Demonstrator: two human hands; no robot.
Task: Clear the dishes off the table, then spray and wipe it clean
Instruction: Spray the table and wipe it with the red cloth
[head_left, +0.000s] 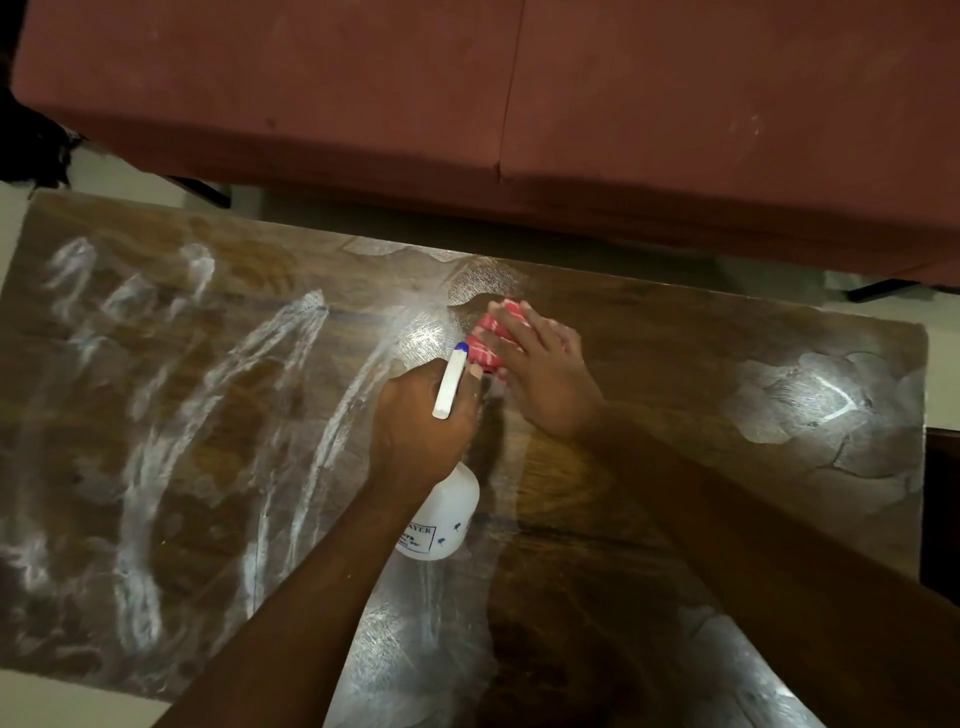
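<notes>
Mostly risk: left hand (421, 415) wraps the white plastic spray bottle (441, 514), blue nozzle aimed toward the right hand (540, 374), so a squeeze could wet fingers. Right palm lies flat, fingers spread, pressing the pink-and-white cloth (491, 338) on the brown wooden table (675, 467). White streaks lie left of the bottle grip; the red sofa (519, 104) sits beyond, nothing blocks.

My left hand (423, 415) is curled into a closed grip, knuckles up, its forearm running in from the lower left. My right hand (540, 374) lies flat, palm down, fingers (511, 325) stretched forward and a little spread. My right forearm comes in from the lower right. The two hands sit close together.
</notes>
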